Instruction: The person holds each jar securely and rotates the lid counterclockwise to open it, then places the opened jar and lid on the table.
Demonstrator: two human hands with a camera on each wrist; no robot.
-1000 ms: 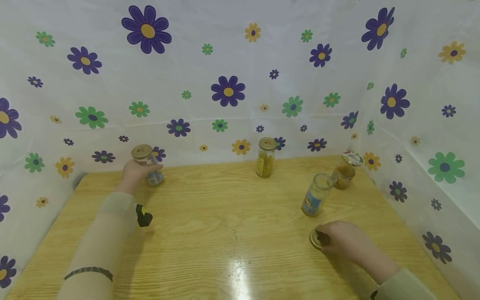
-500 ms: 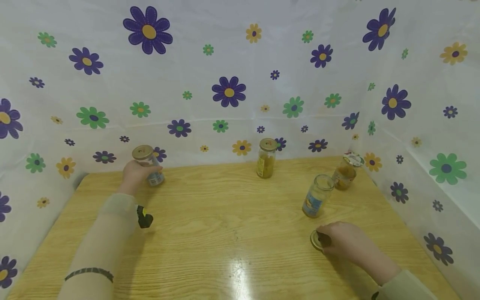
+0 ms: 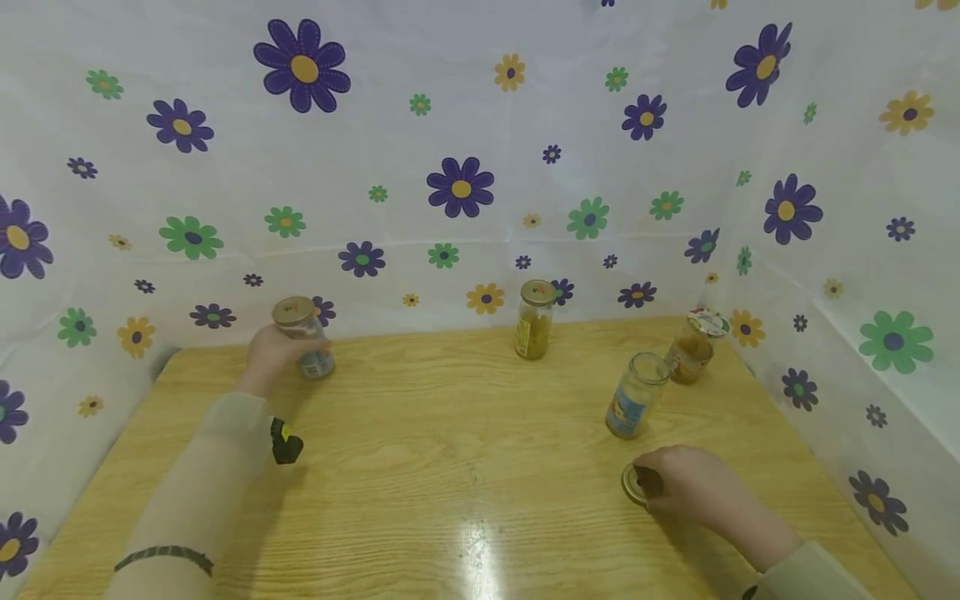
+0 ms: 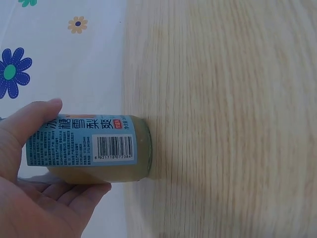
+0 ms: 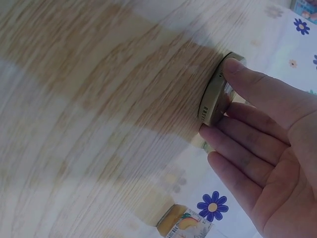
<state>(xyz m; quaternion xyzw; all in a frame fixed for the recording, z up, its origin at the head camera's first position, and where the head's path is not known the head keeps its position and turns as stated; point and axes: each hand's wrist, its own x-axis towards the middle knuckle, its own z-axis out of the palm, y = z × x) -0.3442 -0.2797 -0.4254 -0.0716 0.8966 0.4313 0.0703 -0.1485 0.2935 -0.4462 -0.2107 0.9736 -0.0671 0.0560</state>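
At the back left, my left hand (image 3: 272, 357) grips a glass jar (image 3: 318, 365) with a gold lid and a blue label. The left wrist view shows the thumb on one side of this jar (image 4: 114, 148) and fingers on the other, its base end at the tabletop. On the right, my right hand (image 3: 693, 490) pinches a gold jar lid (image 3: 632, 486) low over the table by its edge. In the right wrist view, the thumb is at the upper rim of the lid (image 5: 212, 99) and fingertips at its lower end. An uncapped glass jar (image 3: 630, 404) with a blue label stands just behind it.
A gold-lidded jar (image 3: 534, 329) with yellow contents stands at the back of the wooden table (image 3: 420, 467). Another jar (image 3: 690, 354) with a patterned white lid is at the back right. Flowered white cloth (image 3: 405, 150) walls the back and sides.
The head view has shifted slightly. My left hand and its jar sit a little farther right and nearer, still gripped. My right hand keeps its pinch on the lid in the same spot.
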